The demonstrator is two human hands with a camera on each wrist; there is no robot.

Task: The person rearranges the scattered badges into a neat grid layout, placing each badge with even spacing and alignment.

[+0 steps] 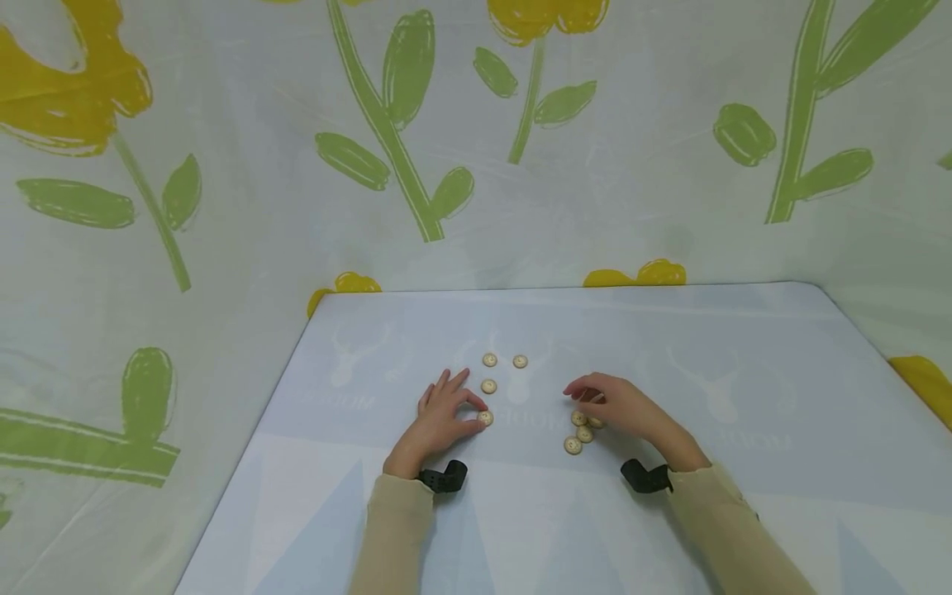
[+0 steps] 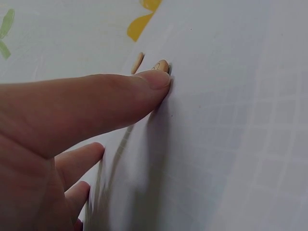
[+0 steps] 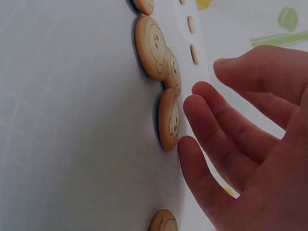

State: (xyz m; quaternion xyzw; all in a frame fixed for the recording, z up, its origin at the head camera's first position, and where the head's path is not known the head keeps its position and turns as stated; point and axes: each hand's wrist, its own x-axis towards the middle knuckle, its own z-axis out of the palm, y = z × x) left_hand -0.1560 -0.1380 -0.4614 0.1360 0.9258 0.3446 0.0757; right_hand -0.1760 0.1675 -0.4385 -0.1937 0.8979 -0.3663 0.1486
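Wooden disc: being pinched by the left hand, held narrowly at the tips of thumb and index finger, lying off that hand's right side. Sitting left of the middle of the table, well apart from the far and left edges; cannot tell whether touching the tabletop. Finding three loose discs between this grip and the far edge: one just beyond the pinch, one farther on, one to the right of that. Seeing the other left fingers spreading toward the far edge.

Seeing the right hand arching over a bunch of discs, right of the pinched one, with fingers loosely bent and thumb parting from fingertips, gripping nothing; cannot tell whether touching a disc there. Making out four discs in this bunch from the head, with a fifth disc, set apart, showing only from the right wrist. Noticing line drawings with dark dots on those faces too, clearer there than from the head. From the left wrist, seeing the thumb covering most of the grip and hiding the index finger, with disc edges showing past its tip.
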